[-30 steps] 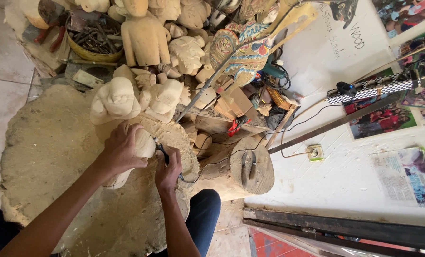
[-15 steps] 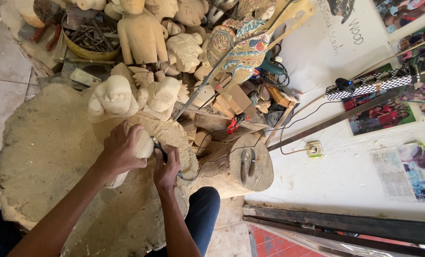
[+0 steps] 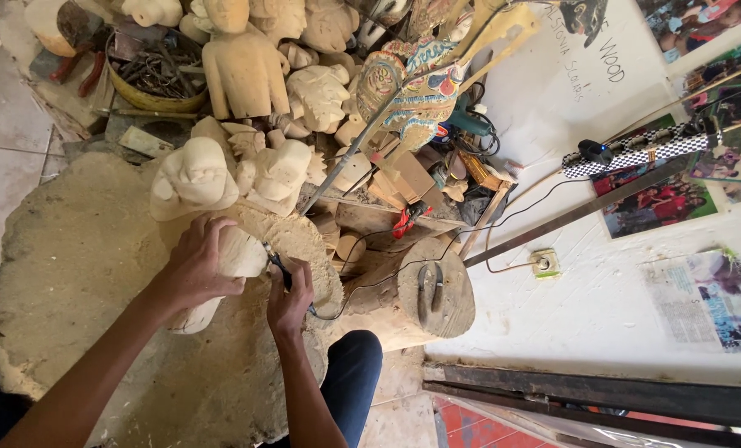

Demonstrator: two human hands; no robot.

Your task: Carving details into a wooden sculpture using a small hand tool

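On sawdust, left hand (image 3: 194, 267) grips upright-lying carving (image 3: 221, 265); tool (image 3: 276, 264) points up-left.

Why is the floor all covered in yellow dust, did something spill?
Pale sawdust lies thick under the wooden carving that the left hand grips. The right hand holds a corded carving tool against it. No container looks tipped.

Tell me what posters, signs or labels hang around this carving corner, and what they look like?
Handwriting: dark marker lines on white wall, top right.
Photo poster: rectangular, red and green, behind the slanted bar.
Faded print: bluish rectangle, lower right wall.
Picture: colourful, top right corner.
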